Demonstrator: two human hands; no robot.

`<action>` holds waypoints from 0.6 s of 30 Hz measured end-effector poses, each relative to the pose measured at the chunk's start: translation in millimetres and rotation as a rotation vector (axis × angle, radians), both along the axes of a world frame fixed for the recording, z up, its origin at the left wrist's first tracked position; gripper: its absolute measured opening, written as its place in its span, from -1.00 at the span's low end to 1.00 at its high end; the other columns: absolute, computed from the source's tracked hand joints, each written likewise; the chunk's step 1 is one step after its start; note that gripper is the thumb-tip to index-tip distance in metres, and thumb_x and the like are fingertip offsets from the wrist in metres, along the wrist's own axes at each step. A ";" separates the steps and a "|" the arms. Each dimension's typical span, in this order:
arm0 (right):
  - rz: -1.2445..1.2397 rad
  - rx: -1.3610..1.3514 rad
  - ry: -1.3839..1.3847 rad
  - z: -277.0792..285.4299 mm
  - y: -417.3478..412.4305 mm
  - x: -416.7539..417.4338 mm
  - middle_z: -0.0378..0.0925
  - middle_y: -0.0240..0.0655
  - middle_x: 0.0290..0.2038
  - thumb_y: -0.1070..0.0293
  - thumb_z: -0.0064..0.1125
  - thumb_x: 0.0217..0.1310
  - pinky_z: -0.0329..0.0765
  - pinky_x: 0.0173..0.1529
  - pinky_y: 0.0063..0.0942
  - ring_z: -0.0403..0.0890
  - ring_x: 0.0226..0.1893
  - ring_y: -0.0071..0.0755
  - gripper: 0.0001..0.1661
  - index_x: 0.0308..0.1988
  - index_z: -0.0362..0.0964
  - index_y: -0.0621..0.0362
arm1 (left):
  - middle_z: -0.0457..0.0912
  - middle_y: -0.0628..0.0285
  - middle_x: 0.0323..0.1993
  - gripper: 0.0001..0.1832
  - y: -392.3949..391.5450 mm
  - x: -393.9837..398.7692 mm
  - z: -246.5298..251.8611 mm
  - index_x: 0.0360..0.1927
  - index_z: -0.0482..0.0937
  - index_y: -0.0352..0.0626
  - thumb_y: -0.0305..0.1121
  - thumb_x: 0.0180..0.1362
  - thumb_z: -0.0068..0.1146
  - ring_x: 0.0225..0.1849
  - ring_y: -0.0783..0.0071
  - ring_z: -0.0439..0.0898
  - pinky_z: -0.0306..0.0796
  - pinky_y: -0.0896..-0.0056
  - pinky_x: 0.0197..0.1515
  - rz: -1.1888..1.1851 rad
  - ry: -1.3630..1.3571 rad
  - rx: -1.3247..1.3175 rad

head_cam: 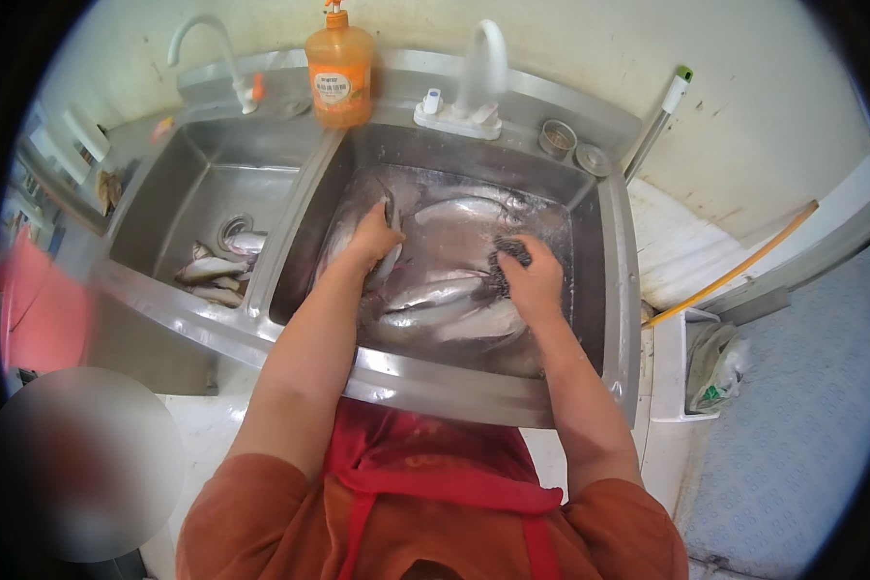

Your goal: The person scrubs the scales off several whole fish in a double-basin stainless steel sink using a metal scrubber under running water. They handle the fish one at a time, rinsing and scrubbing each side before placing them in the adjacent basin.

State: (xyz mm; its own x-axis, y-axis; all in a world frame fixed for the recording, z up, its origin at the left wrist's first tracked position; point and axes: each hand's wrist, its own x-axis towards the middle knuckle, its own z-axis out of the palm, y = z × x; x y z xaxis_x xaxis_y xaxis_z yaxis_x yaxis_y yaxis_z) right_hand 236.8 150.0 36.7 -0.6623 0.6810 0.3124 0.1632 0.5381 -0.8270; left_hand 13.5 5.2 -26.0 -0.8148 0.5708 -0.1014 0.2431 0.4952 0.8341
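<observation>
My left hand (pixel 374 235) grips a slender silvery fish (pixel 391 206) at the left of the large steel sink basin (pixel 587 304). In my right hand (pixel 536 279) is a dark metal scouring pad (pixel 506 262), held toward the basin's right side. Cloudy water fills the basin's bottom. One whole fish (pixel 464 209) lies near the back. Between my forearms, several silvery fish (pixel 438 291) lie side by side. Another pale fish (pixel 341 235) is partly hidden by my left hand. The smaller basin (pixel 203 145) on the left holds several fish (pixel 214 270) by its drain.
An orange pump bottle (pixel 339 72) stands on the sink's back ledge, beside a white faucet (pixel 478 80). Another white faucet (pixel 217 58) rises behind the left basin. Drain strainers (pixel 558 138) sit at the back right. A yellow stick (pixel 732 264) leans right, above a white bin (pixel 703 366).
</observation>
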 end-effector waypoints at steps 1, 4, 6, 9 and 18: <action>-0.034 -0.105 0.013 -2.8 3.2 5.4 0.55 -0.12 -0.24 0.36 0.22 0.01 0.46 -0.08 -0.31 0.58 -0.23 -0.07 -0.72 -0.20 0.52 0.19 | 0.54 -0.09 -0.02 -0.27 -0.8 -0.4 -14.3 0.22 0.28 -0.34 -0.49 -0.12 0.22 0.04 0.10 0.52 0.35 0.26 0.11 0.022 0.030 -0.095; -0.050 -0.188 0.053 -11.8 14.3 9.0 0.55 -0.11 -0.26 0.38 0.22 0.02 0.46 -0.09 -0.31 0.59 -0.24 -0.10 -0.71 -0.19 0.52 0.21 | 0.52 -0.15 0.01 -0.26 -12.5 5.2 -33.3 0.19 0.26 -0.41 -0.41 -0.12 0.24 0.13 0.02 0.47 0.32 0.22 0.17 -0.190 -0.102 -0.335; -0.046 -0.090 0.049 -13.1 19.4 9.5 0.55 -0.10 -0.25 0.38 0.22 0.02 0.46 -0.08 -0.30 0.58 -0.22 -0.07 -0.71 -0.19 0.51 0.22 | 0.51 -0.17 0.02 -0.26 -7.3 17.5 -27.8 0.19 0.26 -0.42 -0.35 -0.10 0.23 0.15 0.01 0.46 0.33 0.20 0.18 -0.103 -0.018 -0.592; -0.004 0.049 0.038 -6.9 20.9 11.5 0.53 -0.10 -0.24 0.38 0.23 0.01 0.46 -0.08 -0.26 0.56 -0.19 -0.02 -0.71 -0.19 0.49 0.21 | 0.49 -0.18 0.05 -0.24 -4.9 23.9 -46.3 0.24 0.21 -0.38 -0.33 -0.07 0.19 0.12 -0.03 0.48 0.35 0.16 0.17 -0.275 0.180 -0.871; 0.042 0.135 0.038 -5.7 22.8 6.6 0.52 -0.13 -0.23 0.36 0.24 0.00 0.46 -0.09 -0.22 0.54 -0.19 0.03 -0.72 -0.21 0.49 0.17 | 0.55 -0.11 -0.01 -0.37 -13.0 12.3 -48.8 0.20 0.29 -0.12 -0.37 -0.02 0.13 0.05 0.04 0.54 0.40 0.15 0.08 -0.409 0.303 -0.849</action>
